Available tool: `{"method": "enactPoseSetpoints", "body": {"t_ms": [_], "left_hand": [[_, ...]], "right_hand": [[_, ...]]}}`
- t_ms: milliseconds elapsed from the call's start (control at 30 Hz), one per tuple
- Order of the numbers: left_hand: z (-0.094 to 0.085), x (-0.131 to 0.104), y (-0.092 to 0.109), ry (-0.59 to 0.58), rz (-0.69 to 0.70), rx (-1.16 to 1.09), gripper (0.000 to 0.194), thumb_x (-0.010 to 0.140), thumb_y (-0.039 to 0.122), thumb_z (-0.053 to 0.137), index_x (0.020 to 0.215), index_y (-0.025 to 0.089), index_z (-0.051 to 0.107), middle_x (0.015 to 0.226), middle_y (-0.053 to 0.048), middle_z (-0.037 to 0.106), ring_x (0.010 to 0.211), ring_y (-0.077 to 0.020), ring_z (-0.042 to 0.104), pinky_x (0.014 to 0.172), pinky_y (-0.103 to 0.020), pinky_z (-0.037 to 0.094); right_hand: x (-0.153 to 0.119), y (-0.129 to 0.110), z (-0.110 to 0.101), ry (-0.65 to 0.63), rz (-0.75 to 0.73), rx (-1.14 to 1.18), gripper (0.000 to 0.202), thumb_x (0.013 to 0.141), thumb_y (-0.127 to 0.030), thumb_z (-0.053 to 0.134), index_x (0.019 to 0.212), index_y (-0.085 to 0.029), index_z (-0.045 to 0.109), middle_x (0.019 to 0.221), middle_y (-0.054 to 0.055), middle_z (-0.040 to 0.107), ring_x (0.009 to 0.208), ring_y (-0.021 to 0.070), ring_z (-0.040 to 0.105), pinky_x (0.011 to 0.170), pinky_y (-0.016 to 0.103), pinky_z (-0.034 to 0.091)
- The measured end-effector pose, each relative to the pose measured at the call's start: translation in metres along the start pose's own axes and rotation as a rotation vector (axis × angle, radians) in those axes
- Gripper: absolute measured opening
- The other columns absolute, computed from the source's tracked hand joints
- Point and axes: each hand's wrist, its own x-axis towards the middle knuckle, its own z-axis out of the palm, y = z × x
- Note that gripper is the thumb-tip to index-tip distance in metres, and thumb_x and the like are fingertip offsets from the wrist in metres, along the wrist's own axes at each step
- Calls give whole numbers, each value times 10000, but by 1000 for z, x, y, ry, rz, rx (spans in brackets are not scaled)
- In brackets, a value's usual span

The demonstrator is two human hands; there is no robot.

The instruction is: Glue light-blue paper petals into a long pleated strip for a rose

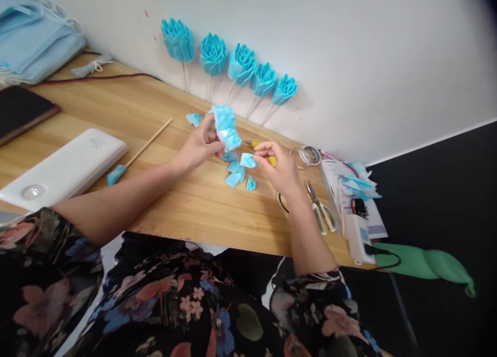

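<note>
My left hand (204,142) is closed on a strip of overlapping blue folded petals (225,127), held above the table. A single blue petal (248,160) is pinched between the thumb and fingers of my right hand (277,165), just right of the strip. Below both hands, several loose blue petals (234,172) lie on the wood, and another loose petal (194,119) lies behind my left hand. A yellow-handled tool (254,144) is partly hidden behind my right hand. To the left lies a wooden stick (149,141) with a blue bud (115,175) at its end.
Several blue flowers on sticks (213,54) lean against the wall. A white power bank (70,165), a dark phone (25,111) and stacked face masks (34,36) lie left. At right are scissors (320,209), tape rolls (309,155), papers (337,176) and a power strip (357,238).
</note>
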Motion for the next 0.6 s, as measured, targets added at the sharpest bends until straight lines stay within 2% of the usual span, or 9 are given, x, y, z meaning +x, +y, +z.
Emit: {"method": "enactPoseSetpoints", "body": {"t_ms": [100, 333, 500, 600], "left_hand": [[2, -2, 2, -51, -9, 18, 683, 778, 178, 790, 1393, 218, 493, 797, 5, 671, 618, -140, 637, 632, -294, 547], [5, -5, 1, -125, -20, 48, 713, 797, 181, 783, 1437, 235, 475, 916, -22, 717, 729, -158, 690, 658, -284, 568], [6, -6, -6, -80, 8, 59, 708, 774, 161, 803, 1417, 262, 523, 1018, -48, 742, 765, -161, 694, 707, -293, 590], [7, -6, -8, -33, 19, 77, 664, 755, 139, 812, 1361, 274, 578, 1089, -56, 744, 771, -161, 683, 718, -299, 598]], "right_hand": [[4, -5, 8, -47, -5, 26, 237, 898, -301, 689, 1127, -272, 637, 921, -13, 782, 875, 192, 734, 894, 390, 555], [0, 0, 22, -36, -104, 28, 171, 933, -290, 702, 1089, -277, 634, 893, -26, 780, 899, 190, 742, 965, 413, 543], [-3, 3, 23, 11, -103, -24, 139, 942, -307, 693, 1069, -275, 648, 961, 0, 776, 922, 200, 738, 955, 414, 550], [-3, 4, 24, -8, -93, -77, 136, 958, -330, 665, 1082, -274, 656, 1009, 22, 768, 927, 208, 734, 934, 416, 558]]}}
